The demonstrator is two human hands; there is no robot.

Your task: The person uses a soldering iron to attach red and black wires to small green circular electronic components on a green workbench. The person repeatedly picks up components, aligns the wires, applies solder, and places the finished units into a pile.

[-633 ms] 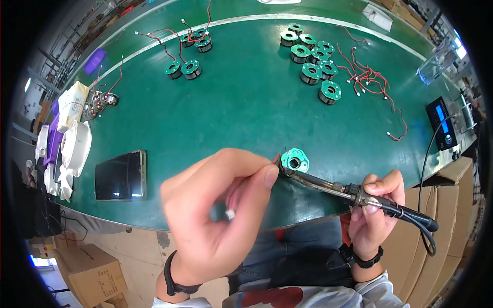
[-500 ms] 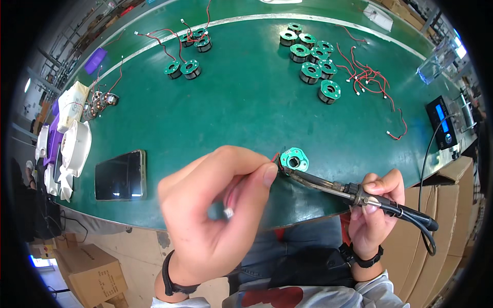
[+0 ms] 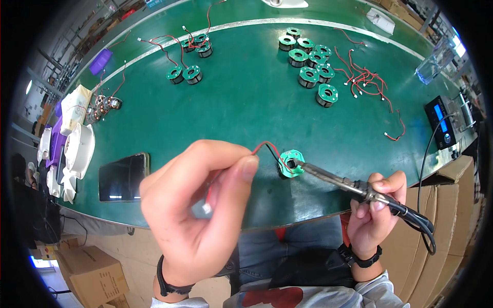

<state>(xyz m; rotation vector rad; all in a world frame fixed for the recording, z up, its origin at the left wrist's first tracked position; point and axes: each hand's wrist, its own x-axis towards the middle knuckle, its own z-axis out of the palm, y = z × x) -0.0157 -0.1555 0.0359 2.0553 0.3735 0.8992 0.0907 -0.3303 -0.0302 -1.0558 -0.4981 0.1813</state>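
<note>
My left hand [image 3: 205, 200] pinches a thin red and black wire lead [image 3: 266, 143]; its white plug end hangs inside the curled fingers. The lead's far end runs to a small motor stator with a green ring-shaped circuit board [image 3: 285, 156], standing on the green bench in front of me. My right hand [image 3: 379, 208] is closed round a soldering iron [image 3: 354, 188] with a wire feed tube alongside its barrel. The iron's tip lies over the board's centre hole; whether it touches the board I cannot tell.
Several more stators [image 3: 308, 76] stand at the back right beside loose red leads [image 3: 365, 79]. Stators with leads attached [image 3: 192, 74] stand at the back left. A phone [image 3: 123, 177] lies to the left. A black soldering station [image 3: 440, 122] with a cable is at the right edge.
My left hand has drawn back to the left, and more of the lead shows between it and the board. The iron's tip has moved from the board's left edge to over its middle.
</note>
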